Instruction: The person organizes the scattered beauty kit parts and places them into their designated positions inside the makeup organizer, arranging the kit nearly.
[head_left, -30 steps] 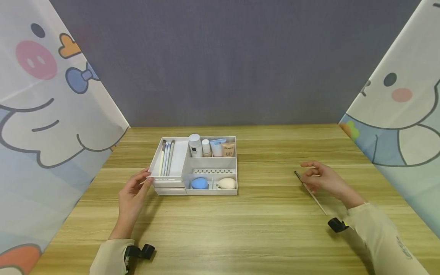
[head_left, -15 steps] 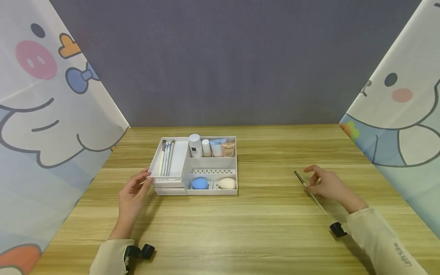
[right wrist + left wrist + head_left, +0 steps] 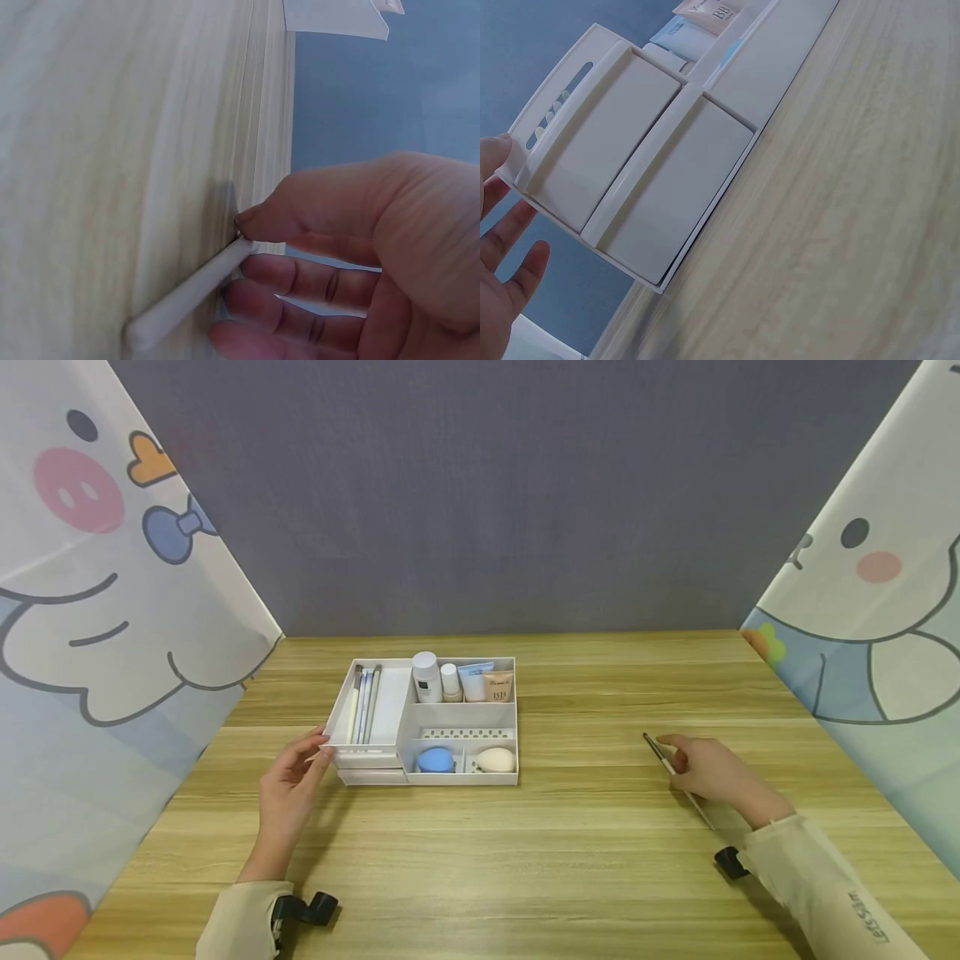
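A white makeup organizer (image 3: 461, 780) stands left of centre on the table, two drawers (image 3: 667, 187) in its left front. My left hand (image 3: 288, 785) holds its front left corner, the thumb on the front and the fingers along the side. To the right, a thin makeup brush (image 3: 657, 750), dark at one end and pale along the handle, lies slanted on the tabletop. My right hand (image 3: 716, 777) pinches it between thumb and fingers. In the right wrist view the brush handle (image 3: 187, 296) runs between the thumb and fingertips; the dark end is out of sight there.
In the organizer are several brushes (image 3: 373, 706), a white bottle (image 3: 428, 681), a smaller bottle (image 3: 451, 683), two tubes (image 3: 497, 687), a blue sponge (image 3: 436, 761) and a cream sponge (image 3: 496, 761). A grey partition (image 3: 510, 502) rises behind the wooden table (image 3: 525, 868).
My right hand has come down onto the brush and its fingers have closed around the handle. The brush lies where it was. My left hand has stayed at the organizer's corner.
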A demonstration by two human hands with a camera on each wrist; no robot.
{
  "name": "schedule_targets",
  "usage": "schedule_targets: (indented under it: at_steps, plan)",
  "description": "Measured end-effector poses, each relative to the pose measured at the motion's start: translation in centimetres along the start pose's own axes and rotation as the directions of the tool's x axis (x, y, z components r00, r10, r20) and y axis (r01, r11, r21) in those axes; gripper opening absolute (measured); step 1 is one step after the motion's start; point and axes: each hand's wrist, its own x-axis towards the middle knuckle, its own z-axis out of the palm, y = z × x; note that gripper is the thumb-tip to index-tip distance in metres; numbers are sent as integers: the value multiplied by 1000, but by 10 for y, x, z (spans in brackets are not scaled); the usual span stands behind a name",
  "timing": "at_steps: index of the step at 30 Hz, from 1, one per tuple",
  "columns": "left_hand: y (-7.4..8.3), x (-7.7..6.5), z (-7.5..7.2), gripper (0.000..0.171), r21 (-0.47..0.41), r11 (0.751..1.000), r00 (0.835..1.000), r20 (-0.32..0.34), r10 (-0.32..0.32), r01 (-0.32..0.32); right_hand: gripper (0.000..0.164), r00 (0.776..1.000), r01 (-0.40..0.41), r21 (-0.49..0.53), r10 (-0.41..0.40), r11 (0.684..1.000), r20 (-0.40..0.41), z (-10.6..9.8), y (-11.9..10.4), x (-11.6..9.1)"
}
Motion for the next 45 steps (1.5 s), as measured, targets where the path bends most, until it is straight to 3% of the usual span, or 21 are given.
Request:
schedule_targets:
  at_steps: [7,14,20,26,36,45]
  plan:
    - [1,-1,-1,17,-3,1000,1000,5,7,-7,54,1000,-10,-5,10,1000,18,1,-3,0]
    - [0,-1,-2,17,2,1000,1000,9,16,-16,53,996,-76,8,75,997,39,-1,-8,4]
    - [2,-1,-1,17,-2,1000,1000,8,15,-15,60,990,-123,116,114,986,85,-3,-6,4]
    - [2,-1,-1,17,5,1000,1000,7,9,-9,64,988,-120,243,92,963,124,-4,1,2]
    - [1,0,-1,18,0,1000,1000,1,3,-3,64,979,-128,446,42,886,197,-7,8,4]
    - [1,0,-1,17,18,1000,1000,5,-6,6,66,972,-126,666,-44,735,232,-5,17,11]
